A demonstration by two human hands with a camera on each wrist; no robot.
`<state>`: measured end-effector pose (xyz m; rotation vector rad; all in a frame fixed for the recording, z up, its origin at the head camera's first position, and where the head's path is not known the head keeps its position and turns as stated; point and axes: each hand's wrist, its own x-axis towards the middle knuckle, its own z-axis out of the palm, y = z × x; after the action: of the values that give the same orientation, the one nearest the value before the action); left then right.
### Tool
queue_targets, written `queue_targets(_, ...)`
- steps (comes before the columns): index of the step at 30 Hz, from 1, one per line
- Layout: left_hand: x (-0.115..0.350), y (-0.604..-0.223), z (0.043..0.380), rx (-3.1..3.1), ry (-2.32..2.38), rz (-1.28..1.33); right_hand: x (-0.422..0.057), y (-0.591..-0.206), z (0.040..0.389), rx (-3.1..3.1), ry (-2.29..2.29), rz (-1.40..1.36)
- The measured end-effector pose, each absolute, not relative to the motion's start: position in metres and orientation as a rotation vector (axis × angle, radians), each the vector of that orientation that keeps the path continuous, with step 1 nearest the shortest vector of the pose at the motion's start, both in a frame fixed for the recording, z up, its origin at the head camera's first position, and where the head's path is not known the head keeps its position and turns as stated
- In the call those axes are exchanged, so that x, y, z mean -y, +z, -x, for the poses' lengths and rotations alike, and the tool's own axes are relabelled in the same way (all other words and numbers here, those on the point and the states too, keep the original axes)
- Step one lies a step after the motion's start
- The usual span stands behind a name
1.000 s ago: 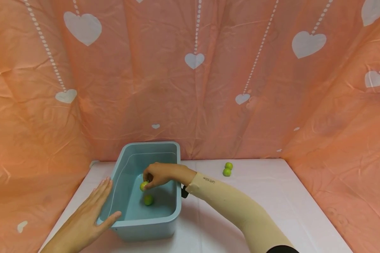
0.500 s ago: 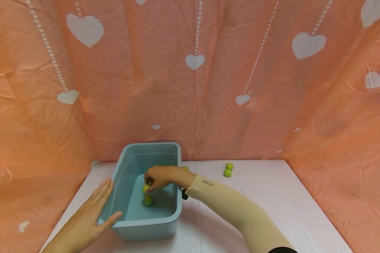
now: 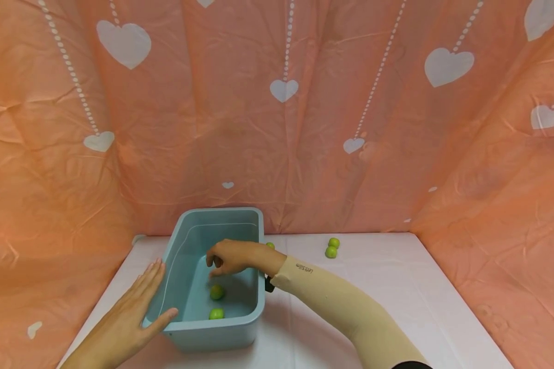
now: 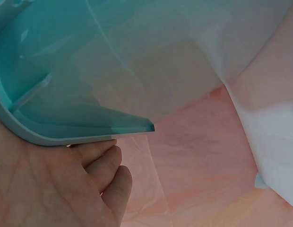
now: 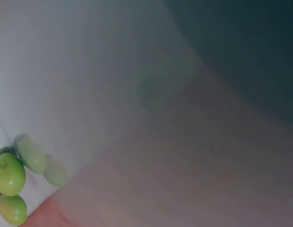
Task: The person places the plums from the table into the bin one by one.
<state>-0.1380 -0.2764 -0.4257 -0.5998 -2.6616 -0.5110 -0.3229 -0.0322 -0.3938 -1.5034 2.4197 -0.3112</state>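
Note:
A blue-grey plastic tub (image 3: 210, 337) stands left of the middle of the table in the head view. Two green limes lie in its near half: a darker lime (image 3: 217, 292) and a brighter lime (image 3: 216, 313) close to the front wall. Over the tub's inside hovers my right hand (image 3: 231, 256), fingers loosely bent, nothing between them, the darker lime just below the thumb. My left hand (image 3: 131, 310) rests with straight fingers along the left rim, thumb over the near corner. The left wrist view has the palm (image 4: 47, 179) against the tub's edge.
Two limes (image 3: 332, 247) touch each other on the white table (image 3: 351, 297), toward the back right. Another lime (image 3: 270, 245) shows partly behind my right wrist. In the right wrist view, limes (image 5: 9, 174) sit at lower left. An orange curtain (image 3: 240, 128) with white hearts encloses the table.
My right hand has let go of the lime it held, and that lime now lies by the tub's front wall. The left hand has stayed on the rim.

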Motion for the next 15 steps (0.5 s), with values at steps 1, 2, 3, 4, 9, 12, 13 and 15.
queue_targets(1,0.276,-0.426,0.138,2.662,-0.509,0.599,0.032,-0.393,0.323,-2.423,-0.332,1.516)
queue_targets(2,0.276,-0.425,0.138,2.661,-0.509,0.599,0.031,-0.393,0.322,-2.425,-0.356,1.53)
queue_targets(3,0.276,-0.425,0.137,2.661,-0.511,0.598,0.031,-0.392,0.322,-2.431,-0.38,1.539)
queue_targets(4,0.276,-0.425,0.137,2.663,-0.512,0.597,0.03,-0.392,0.322,-2.44,-0.404,1.548)
queue_targets(9,0.276,-0.424,0.137,2.686,-0.519,0.579,0.024,-0.389,0.322,-2.465,-0.609,1.599)
queue_targets(12,0.276,-0.423,0.137,2.697,-0.518,0.571,0.019,-0.388,0.321,-2.465,-0.742,1.629)
queue_targets(13,0.276,-0.423,0.137,2.699,-0.52,0.57,0.018,-0.388,0.32,-2.467,-0.773,1.631)
queue_targets(15,0.275,-0.424,0.137,2.699,-0.522,0.57,0.014,-0.387,0.318,-2.47,-0.827,1.625)
